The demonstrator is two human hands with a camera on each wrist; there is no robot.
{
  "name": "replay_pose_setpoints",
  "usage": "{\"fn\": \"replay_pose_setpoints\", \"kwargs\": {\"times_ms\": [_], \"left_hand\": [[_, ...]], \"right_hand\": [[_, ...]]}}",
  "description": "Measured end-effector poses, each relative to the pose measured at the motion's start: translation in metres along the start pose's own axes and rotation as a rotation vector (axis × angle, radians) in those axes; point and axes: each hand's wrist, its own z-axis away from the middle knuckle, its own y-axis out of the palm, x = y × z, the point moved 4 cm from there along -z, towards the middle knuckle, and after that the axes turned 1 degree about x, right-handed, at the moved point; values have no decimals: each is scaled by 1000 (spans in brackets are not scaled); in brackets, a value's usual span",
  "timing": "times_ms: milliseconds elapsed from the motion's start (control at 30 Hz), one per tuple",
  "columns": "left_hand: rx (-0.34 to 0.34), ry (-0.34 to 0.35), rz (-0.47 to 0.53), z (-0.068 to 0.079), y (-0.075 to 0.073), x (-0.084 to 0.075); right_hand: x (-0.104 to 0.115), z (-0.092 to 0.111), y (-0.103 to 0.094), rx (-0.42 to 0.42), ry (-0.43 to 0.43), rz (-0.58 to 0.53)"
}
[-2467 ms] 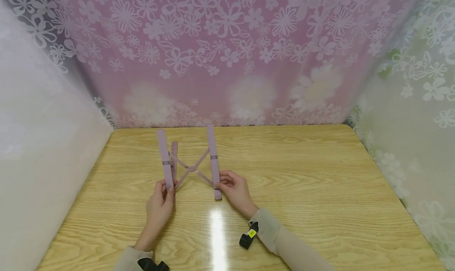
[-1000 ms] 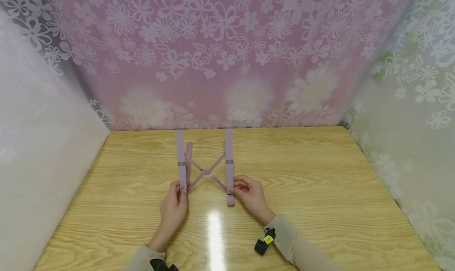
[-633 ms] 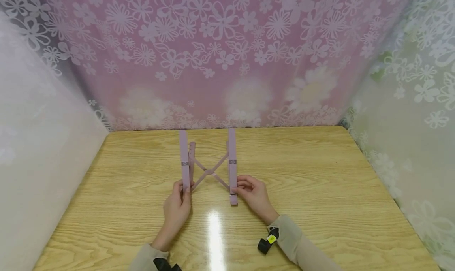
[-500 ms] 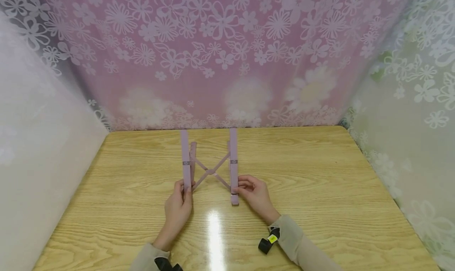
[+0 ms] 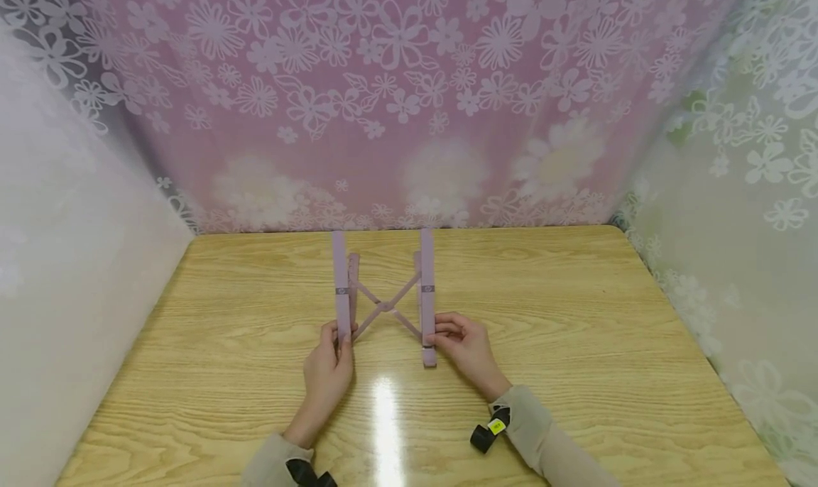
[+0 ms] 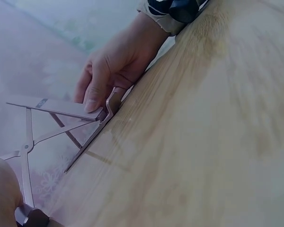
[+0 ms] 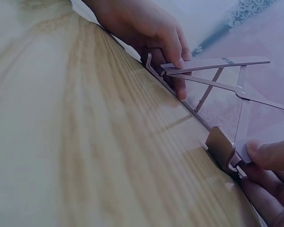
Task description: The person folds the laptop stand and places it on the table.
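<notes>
Left hand (image 5: 327,370): pinching the near end of the left rail (image 5: 341,267), thumb on its top face, other fingers wrapped round the outer side and beneath. Right hand (image 5: 469,348): same kind of pinch on the near end of the right rail (image 5: 427,260), thumb on top; the right wrist view shows its fingers tucked below. Both rails belong to one pinkish-purple folding stand (image 5: 385,307), which is on the surface (image 5: 543,402) left of its middle, between the hands. Crossed struts (image 5: 406,287) join the sides in an X, spread apart; an upturned lip (image 7: 221,145) sits at the near end of the right side. Handling, judged by eye: light, probably thin metal; each bar stiff, but the whole likely loose at its joints, so one side may swing if only the other is moved. Faces look smooth, perhaps slightly slippery; not fragile, though the slim struts could twist under uneven load. Best hold: near ends of both rails, just beside the lips, with even force; the pivots may nip skin. Further out: beige sleeves (image 5: 533,430) with black wrist cameras (image 5: 483,437); behind the surface, a pink flowered curtain (image 5: 383,153).
</notes>
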Motion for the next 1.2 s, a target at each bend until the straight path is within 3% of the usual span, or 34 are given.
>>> {"fn": "replay_pose_setpoints", "kwargs": {"times_ms": [367,533,733,867,1200], "left_hand": [[10,-23,25,-1,12,-7],[10,-18,27,-1,16,-11],[16,-32,25,-2,24,-15],[9,-17,36,-3,30,-20],[-9,16,51,-8,45,-24]], "right_hand": [[-31,-5,-18,-42,35,4],[-28,-6,-23,-41,24,9],[-17,-4,-31,-31,75,-40],[-36,-7,-41,-51,74,-46],[-40,-12,-58,-96,52,12]]}}
